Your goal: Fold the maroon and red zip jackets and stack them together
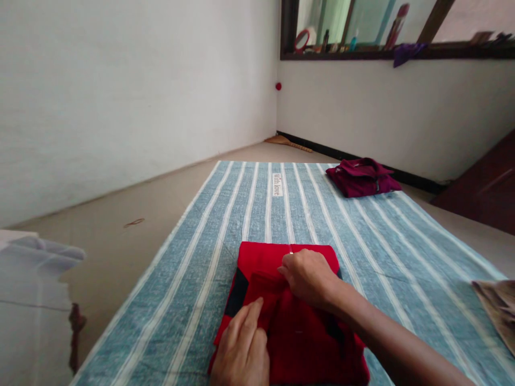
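head view: a folded red garment point(293, 321) with dark panels lies at the lower centre of the frame on a blue-and-white striped cloth point(193, 268) spread over the floor. the left hand point(243, 351) rests flat on the garment's near left part, fingers together and pointing up the frame; the right hand point(308, 276) sits curled over the garment's upper middle, fingertips pinching a small fold of the red fabric — the two hands near each other but not touching. the garment's far edge runs straight across the stripes, and bare striped cloth lies open beyond it and to both sides. a folded maroon garment point(362, 177) sits well apart at the cloth's far right corner, beside a small label reading "with love" point(277, 184). a brown cloth point(499, 311) pokes in at the right edge; pale fabric point(36, 289) fills the lower left. a window ledge point(394, 52) at upper right carries small items — too blurred to name.
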